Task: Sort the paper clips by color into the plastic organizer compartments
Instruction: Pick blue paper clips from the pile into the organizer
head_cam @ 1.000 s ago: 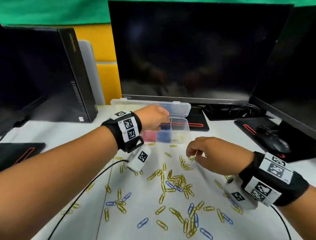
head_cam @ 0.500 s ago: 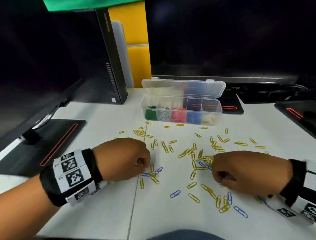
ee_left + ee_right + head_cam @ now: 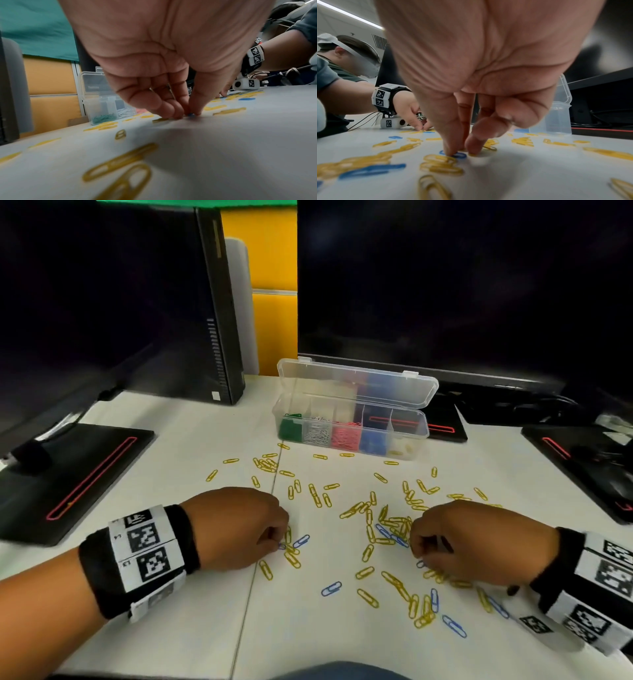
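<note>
The clear plastic organizer [image 3: 425,429] stands open at the back of the white desk, its compartments holding green, silver, red, blue and a few yellow clips. Yellow paper clips [image 3: 368,517] and a few blue paper clips [image 3: 331,589] lie scattered across the desk. My left hand [image 3: 279,542] is down on the desk, its curled fingertips [image 3: 197,112] pinching a blue clip [image 3: 190,114]. My right hand [image 3: 416,546] is also down, thumb and fingers [image 3: 452,150] pinching at a blue clip [image 3: 459,155] beside a heap of yellow ones.
A large dark monitor [image 3: 462,285] rises behind the organizer and another [image 3: 68,302] stands at the left with a black computer case [image 3: 222,313]. Black monitor bases [image 3: 85,477] [image 3: 582,467] lie at both desk sides. A table seam [image 3: 263,522] runs front to back.
A second ago my left hand was at the organizer and my right hovered over the clips. Both hands have since come down near the front and closed on blue clips.
</note>
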A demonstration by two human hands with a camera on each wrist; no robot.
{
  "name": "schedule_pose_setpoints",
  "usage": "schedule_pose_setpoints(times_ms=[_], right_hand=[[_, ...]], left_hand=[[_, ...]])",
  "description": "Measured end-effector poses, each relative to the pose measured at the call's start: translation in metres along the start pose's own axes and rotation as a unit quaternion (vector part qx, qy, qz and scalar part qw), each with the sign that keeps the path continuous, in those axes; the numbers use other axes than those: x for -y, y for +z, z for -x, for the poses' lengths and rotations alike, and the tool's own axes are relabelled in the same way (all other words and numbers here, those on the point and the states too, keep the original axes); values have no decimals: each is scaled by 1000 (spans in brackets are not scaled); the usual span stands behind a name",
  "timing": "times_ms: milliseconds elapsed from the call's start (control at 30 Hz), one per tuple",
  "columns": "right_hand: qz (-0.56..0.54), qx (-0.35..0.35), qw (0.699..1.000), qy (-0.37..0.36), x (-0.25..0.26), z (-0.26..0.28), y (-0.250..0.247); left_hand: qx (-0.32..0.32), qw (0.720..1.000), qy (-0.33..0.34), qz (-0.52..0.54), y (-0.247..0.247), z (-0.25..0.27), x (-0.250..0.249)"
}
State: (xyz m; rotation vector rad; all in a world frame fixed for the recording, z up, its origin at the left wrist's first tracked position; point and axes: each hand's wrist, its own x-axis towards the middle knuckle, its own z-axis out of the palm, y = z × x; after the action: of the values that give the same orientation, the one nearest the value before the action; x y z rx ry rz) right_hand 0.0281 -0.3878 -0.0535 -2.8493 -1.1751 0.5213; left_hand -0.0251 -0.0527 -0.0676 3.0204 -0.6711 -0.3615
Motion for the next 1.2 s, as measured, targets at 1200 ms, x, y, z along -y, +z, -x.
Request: schedule_pose_setpoints(times_ms=[1200], right_hand=[[-62,6,994,90,20,-56,-11]], left_hand=[[15,930,-33,365,-22,-21,-10]])
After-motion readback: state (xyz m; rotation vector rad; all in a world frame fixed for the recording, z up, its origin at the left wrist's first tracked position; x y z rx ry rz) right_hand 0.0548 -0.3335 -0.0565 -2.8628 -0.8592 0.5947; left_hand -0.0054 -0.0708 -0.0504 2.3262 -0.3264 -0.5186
